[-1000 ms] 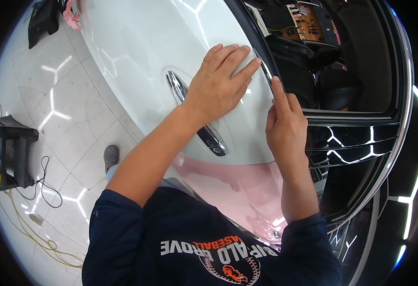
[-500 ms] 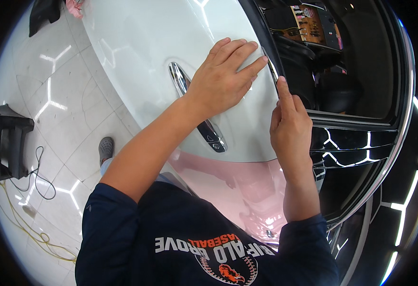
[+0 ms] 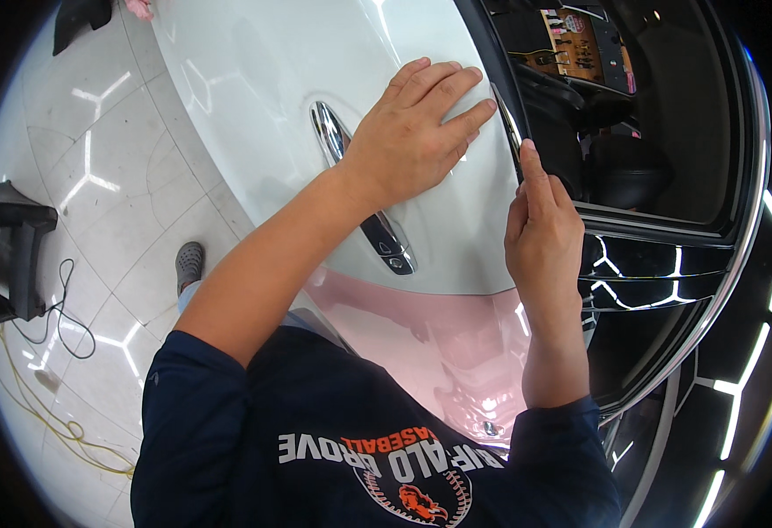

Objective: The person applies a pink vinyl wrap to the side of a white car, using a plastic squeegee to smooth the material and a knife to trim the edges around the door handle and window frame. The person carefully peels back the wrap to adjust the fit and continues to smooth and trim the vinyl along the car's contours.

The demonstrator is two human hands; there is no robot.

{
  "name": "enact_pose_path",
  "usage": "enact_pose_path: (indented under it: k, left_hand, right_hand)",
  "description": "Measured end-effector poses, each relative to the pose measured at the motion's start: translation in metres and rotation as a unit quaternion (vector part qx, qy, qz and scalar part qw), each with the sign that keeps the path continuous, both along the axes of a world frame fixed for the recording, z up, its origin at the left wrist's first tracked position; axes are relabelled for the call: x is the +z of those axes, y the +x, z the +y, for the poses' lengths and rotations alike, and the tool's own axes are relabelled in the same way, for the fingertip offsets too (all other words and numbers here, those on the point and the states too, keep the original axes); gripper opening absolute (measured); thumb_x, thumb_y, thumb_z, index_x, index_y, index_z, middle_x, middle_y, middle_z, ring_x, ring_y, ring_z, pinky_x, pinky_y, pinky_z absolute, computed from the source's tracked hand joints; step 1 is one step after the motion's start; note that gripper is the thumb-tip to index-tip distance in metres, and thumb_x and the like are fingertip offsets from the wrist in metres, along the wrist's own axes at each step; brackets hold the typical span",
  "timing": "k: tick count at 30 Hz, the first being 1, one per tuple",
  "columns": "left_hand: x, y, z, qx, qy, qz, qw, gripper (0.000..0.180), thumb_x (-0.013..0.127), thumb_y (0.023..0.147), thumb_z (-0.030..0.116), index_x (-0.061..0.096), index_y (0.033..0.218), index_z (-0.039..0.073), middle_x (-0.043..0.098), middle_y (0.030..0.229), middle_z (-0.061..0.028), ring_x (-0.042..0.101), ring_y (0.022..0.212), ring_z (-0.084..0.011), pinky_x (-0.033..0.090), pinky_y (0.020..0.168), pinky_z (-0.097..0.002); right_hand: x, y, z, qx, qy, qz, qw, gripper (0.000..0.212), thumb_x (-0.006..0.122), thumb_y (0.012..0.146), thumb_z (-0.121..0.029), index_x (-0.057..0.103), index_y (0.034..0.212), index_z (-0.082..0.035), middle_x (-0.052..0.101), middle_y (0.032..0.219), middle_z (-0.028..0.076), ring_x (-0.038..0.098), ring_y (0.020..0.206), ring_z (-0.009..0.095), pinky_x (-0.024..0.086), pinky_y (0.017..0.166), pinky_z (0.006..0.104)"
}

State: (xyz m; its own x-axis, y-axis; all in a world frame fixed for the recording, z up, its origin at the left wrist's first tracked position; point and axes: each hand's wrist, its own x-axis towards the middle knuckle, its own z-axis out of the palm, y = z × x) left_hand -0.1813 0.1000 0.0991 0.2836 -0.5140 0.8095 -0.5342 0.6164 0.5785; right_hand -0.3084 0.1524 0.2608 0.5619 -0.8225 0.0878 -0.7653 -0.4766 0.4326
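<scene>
My left hand (image 3: 411,132) lies on the white car door panel (image 3: 267,53), fingers stretched out, just above the chrome door handle (image 3: 329,132). Its fingertips reach toward a thin shiny strip (image 3: 510,123) running along the base of the dark side window (image 3: 694,106). At the lower end of that strip is my right hand (image 3: 542,216), with the index finger laid along the window edge and the other fingers curled in. Whatever those curled fingers hold, if anything, is hidden. Pink film or paint (image 3: 404,330) covers the panel nearer my body.
On the tiled floor (image 3: 139,150) to the left stands a black stool-like object (image 3: 18,251), with a dark cable (image 3: 71,334) and a yellow cord (image 3: 60,431) near it. A grey clog (image 3: 190,264) shows beside the car. Tools on a board (image 3: 580,57) appear in the window glass.
My right hand has shifted slightly right along the window edge, and more of the shiny strip shows. My left hand stays spread on the door, a little higher in view.
</scene>
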Motion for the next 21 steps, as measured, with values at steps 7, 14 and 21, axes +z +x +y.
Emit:
enact_pose_path:
  k: [7,14,21]
  left_hand:
    - [0.001,0.002,0.0,-0.003,0.0,0.0,1.0,0.038,0.071,0.087,0.014,0.07,0.125,0.013,0.057,0.14,-0.0103,0.048,0.133,-0.0278,0.035,0.117,-0.0464]
    - [0.0,0.0,-0.001,0.005,-0.009,0.002,1.0,0.038,0.072,0.086,0.014,0.071,0.124,0.013,0.057,0.139,-0.0103,0.049,0.132,-0.0276,0.037,0.116,-0.0459]
    - [0.0,0.001,-0.001,0.011,-0.006,-0.002,1.0,0.036,0.072,0.087,0.014,0.072,0.124,0.014,0.058,0.138,-0.0094,0.05,0.131,-0.0271,0.037,0.116,-0.0455]
  right_hand:
    - [-0.001,-0.005,-0.001,0.0,-0.001,0.013,1.0,0.061,0.063,0.085,0.005,0.051,0.145,0.0,0.06,0.086,0.016,0.065,0.067,0.03,0.055,0.057,0.0411]
    - [0.0,-0.01,0.001,0.009,0.007,-0.001,1.0,0.065,0.064,0.084,0.006,0.05,0.147,-0.001,0.06,0.086,0.015,0.064,0.066,0.029,0.055,0.057,0.0405]
    - [0.001,-0.017,0.004,0.012,0.015,-0.001,1.0,0.067,0.064,0.084,0.006,0.048,0.148,-0.001,0.06,0.085,0.014,0.063,0.064,0.028,0.054,0.056,0.0401]
